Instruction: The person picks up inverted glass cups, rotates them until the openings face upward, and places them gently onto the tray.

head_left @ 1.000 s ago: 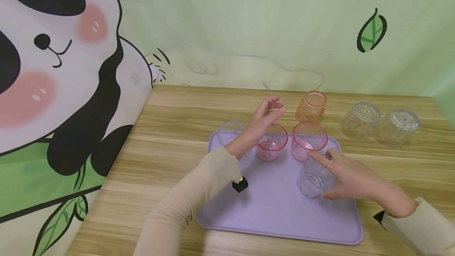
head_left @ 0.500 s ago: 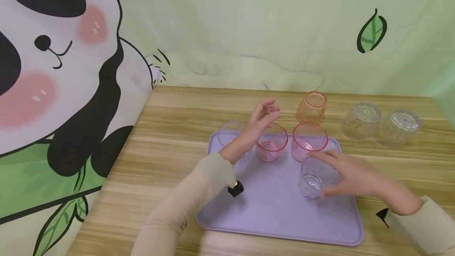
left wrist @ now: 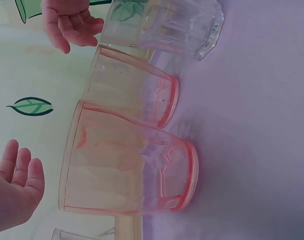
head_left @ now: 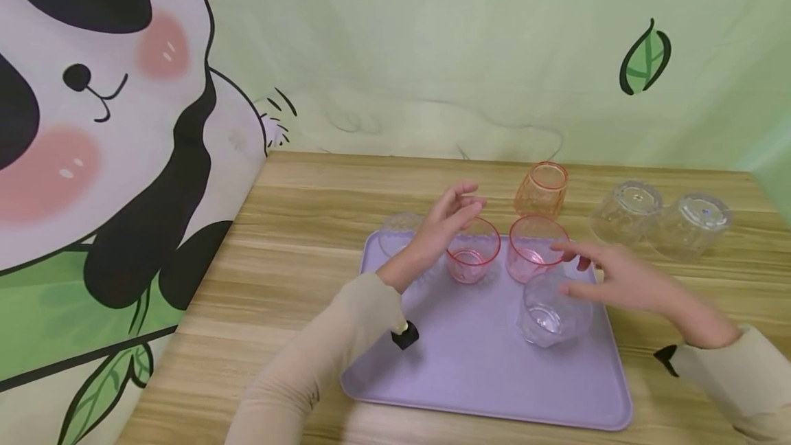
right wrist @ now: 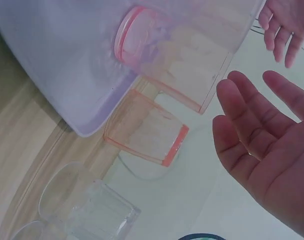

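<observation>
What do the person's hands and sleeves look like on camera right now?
The left hand and right hand are bare, without gloves. The left sleeve and right sleeve are cream; a small black piece shows near the left wrist, another near the right.

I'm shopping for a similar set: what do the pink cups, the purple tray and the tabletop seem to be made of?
The pink cups are glossy and transparent, with bright highlights: hard plastic or glass, I can't tell which. The purple tray is likely moulded plastic: smooth, evenly coloured, low sheen, raised rim. The tabletop looks like wood or printed laminate, given its streaky grain.
</observation>
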Tool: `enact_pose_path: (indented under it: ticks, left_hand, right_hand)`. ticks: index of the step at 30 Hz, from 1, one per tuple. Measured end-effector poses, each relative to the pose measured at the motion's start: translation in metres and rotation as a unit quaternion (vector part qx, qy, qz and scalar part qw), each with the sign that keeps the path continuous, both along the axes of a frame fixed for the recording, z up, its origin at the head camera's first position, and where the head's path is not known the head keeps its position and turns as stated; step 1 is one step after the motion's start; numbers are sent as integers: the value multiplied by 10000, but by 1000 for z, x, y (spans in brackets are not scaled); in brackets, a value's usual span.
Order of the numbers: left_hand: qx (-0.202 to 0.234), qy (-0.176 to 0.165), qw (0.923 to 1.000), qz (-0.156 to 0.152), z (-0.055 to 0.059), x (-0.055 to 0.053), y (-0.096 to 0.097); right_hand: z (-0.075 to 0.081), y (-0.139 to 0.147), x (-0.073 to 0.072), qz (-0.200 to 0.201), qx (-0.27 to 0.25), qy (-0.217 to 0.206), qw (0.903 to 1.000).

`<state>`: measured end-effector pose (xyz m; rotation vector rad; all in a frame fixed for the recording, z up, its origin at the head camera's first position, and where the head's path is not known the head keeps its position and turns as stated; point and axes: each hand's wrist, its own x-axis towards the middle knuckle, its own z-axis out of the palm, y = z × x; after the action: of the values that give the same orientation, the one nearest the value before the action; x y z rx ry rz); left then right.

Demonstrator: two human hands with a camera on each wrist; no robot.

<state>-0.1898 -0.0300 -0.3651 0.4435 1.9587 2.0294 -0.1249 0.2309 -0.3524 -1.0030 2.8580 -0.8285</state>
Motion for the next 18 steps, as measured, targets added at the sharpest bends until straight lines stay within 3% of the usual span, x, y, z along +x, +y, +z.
enact_pose_path:
  ticks: [6, 18]
  left_hand:
    - [-18, 88, 10000, 5, -1, 4, -3]
    - [-84, 179, 9995, -239, -8, 8, -12]
  right_hand:
    - [0, 3, -11, -57, -325, 214, 9992]
    - [-2, 13, -34, -827, -591, 96, 9948]
